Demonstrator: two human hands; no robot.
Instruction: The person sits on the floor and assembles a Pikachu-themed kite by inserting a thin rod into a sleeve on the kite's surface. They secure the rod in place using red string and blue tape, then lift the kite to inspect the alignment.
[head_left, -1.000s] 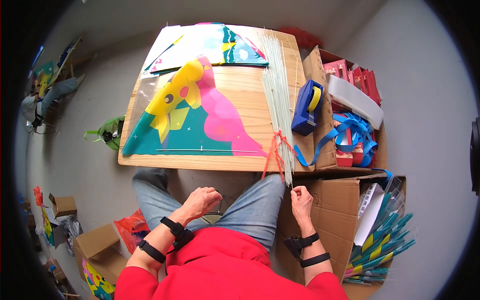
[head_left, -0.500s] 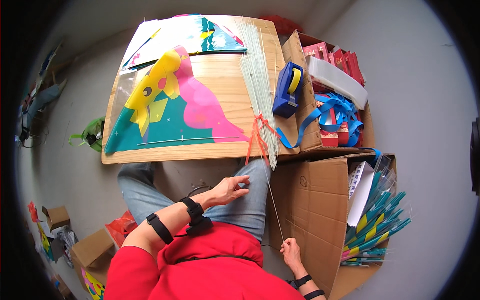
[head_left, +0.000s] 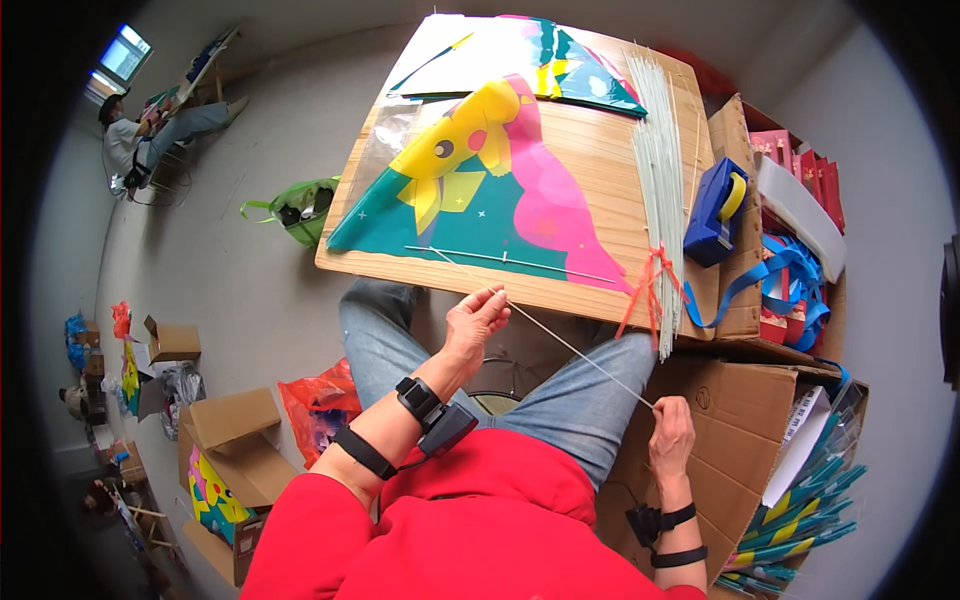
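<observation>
A thin pale rod (head_left: 580, 353) slants across above my lap, its far tip over the sheet on the table. My left hand (head_left: 477, 322) pinches it partway along, just off the table's front edge. My right hand (head_left: 671, 430) is closed round its near end, beside the cardboard box. On the wooden table (head_left: 600, 210) lies a printed kite sheet (head_left: 430, 225) in teal, yellow and pink. A short white rod (head_left: 505, 260) runs along its lower edge. To the right lies a bundle of similar rods (head_left: 657, 170), tied with red string (head_left: 655, 280).
A blue tape dispenser (head_left: 714, 215) stands right of the rods. Beyond it, a cardboard box (head_left: 738, 290) holds blue ribbon and red packets. A lower box (head_left: 740, 420) holds rolled kites (head_left: 800, 510). A green bag (head_left: 305, 210) is left; another person (head_left: 150, 140) sits farther off.
My left hand has come forward and now pinches the rod. My right hand has lifted the rod away from the bundle and swung it leftward. The view has shifted left.
</observation>
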